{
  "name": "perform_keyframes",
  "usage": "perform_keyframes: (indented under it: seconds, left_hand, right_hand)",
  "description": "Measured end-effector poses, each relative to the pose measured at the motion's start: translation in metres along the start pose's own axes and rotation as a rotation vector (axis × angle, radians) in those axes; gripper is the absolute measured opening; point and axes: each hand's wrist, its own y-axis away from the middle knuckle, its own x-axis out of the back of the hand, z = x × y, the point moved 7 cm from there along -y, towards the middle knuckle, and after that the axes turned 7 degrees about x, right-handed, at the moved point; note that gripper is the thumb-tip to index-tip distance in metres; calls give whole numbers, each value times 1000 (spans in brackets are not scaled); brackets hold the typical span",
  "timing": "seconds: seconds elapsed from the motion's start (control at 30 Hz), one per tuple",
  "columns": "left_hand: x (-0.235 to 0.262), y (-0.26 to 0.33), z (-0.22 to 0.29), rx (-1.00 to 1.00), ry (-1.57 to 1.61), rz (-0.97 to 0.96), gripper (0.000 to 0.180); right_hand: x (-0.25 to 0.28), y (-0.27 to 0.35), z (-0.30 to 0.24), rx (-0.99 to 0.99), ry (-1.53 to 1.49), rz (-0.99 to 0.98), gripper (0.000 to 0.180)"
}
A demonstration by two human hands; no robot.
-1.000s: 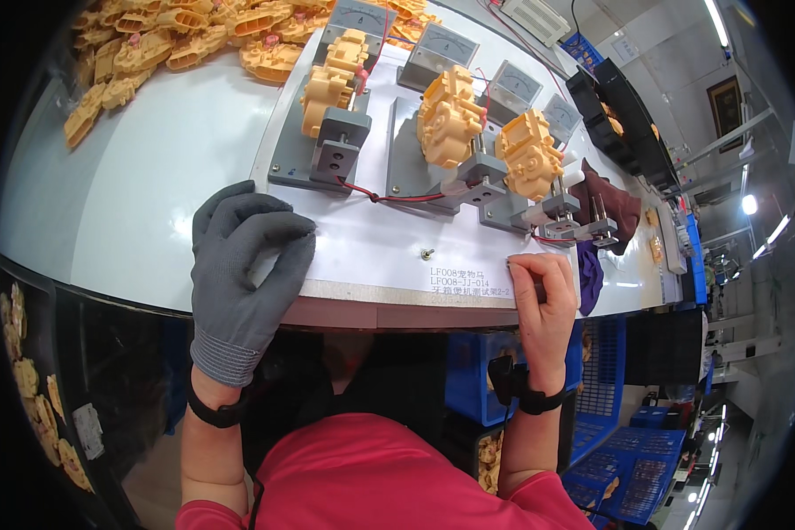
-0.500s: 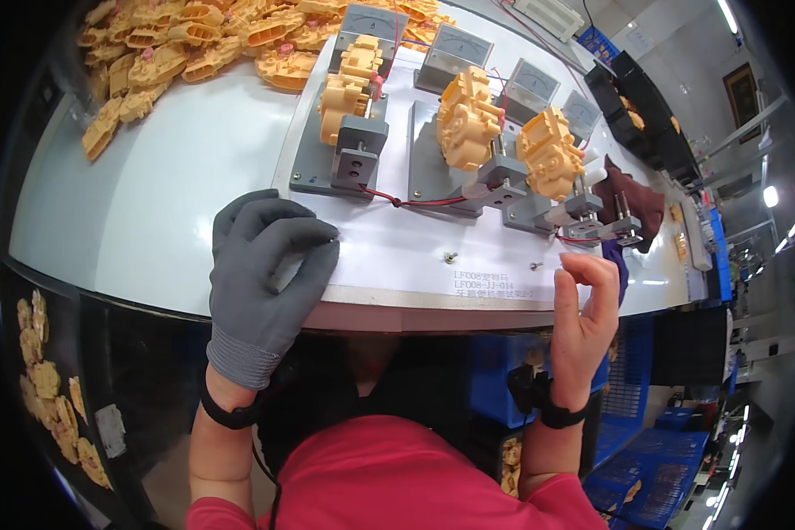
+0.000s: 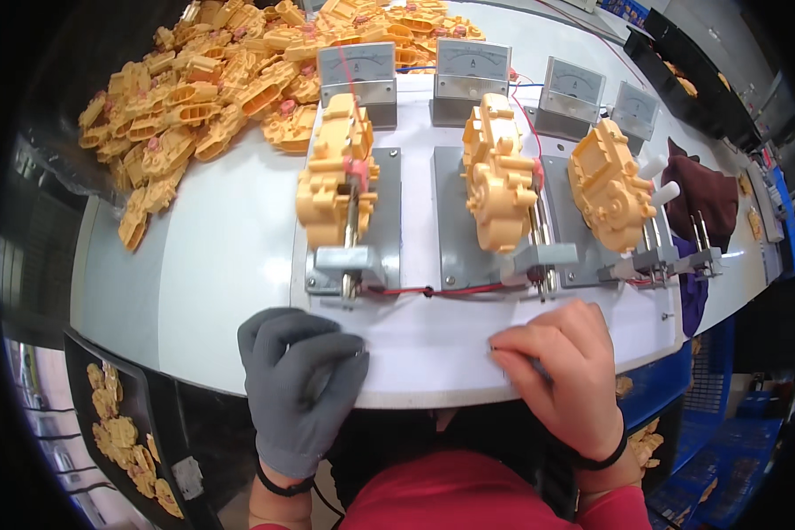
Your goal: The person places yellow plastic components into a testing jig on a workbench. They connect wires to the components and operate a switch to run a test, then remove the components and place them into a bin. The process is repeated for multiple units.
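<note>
My left hand (image 3: 299, 389), in a grey glove, rests at the table's front edge with thumb and forefinger pinched. A tiny dark speck shows at its fingertips, too small to name. My bare right hand (image 3: 564, 367) hovers over the white sheet (image 3: 424, 367), fingers closed in a pinch; what is between them is hidden. Just beyond my hands stand grey test fixtures with metal pins and clamp blocks (image 3: 355, 258). They carry yellow plastic gearbox housings: one at left (image 3: 334, 181), one in the middle (image 3: 500, 181), one at right (image 3: 611, 190). A small screw (image 3: 667, 315) lies right of my right hand.
Several analog meters (image 3: 473, 62) line up behind the fixtures. Yellow housings are heaped (image 3: 212, 79) at the far left. Red and black wires (image 3: 428, 291) run between fixture bases. Dark cloth (image 3: 702, 196) lies at right, a black bin (image 3: 693, 79) behind it.
The view has shifted, bringing the fixtures lower in the picture. My right hand has come leftward along the sheet, and its fingers have closed into a pinch. My left hand keeps its pinch.
</note>
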Motion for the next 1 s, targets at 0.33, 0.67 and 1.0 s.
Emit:
perform_keyframes:
  seconds: [0.33,0.67,1.0]
  left_hand:
    - [3,5,-13,13,-12,-25,30]
    - [-3,3,-10,-35,132,56,20]
    - [-3,-1,-10,-20,134,168,13]
  right_hand:
    - [-8,3,-2,-65,68,-99,24]
    - [-6,4,-9,-155,91,-93,7]
    - [-7,0,-9,-114,153,-82,8]
